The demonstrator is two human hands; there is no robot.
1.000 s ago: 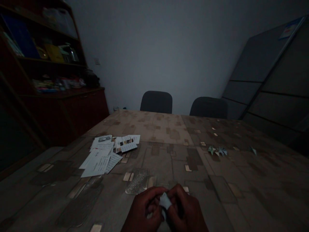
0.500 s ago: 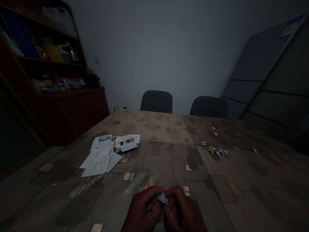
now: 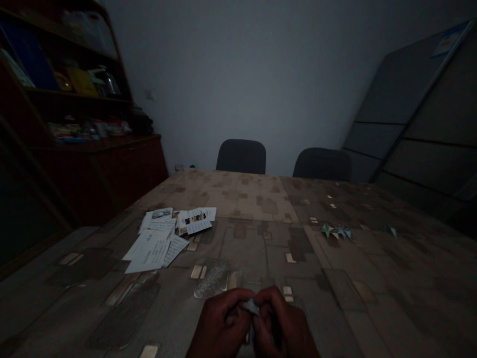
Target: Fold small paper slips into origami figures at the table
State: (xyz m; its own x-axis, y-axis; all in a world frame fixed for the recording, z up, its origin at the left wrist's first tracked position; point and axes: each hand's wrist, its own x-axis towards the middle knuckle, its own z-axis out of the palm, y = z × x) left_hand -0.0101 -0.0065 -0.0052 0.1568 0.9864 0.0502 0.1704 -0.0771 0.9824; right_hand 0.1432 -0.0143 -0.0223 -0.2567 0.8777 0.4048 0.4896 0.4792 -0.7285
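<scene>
Down at six o'clock, the small folded piece (image 3: 252, 306) is showing less of itself than a second ago: its broad pale face is narrowing to a little wedge, slanting from ten o'clock toward four, and it is looking greyer. My right hand (image 3: 286, 323) is shifting slightly toward nine o'clock, its thumb and forefinger closing further over the piece's three-o'clock side. Below the wedge, toward six o'clock, the light strip that was peeking out is looking thinner and dimmer.
</scene>
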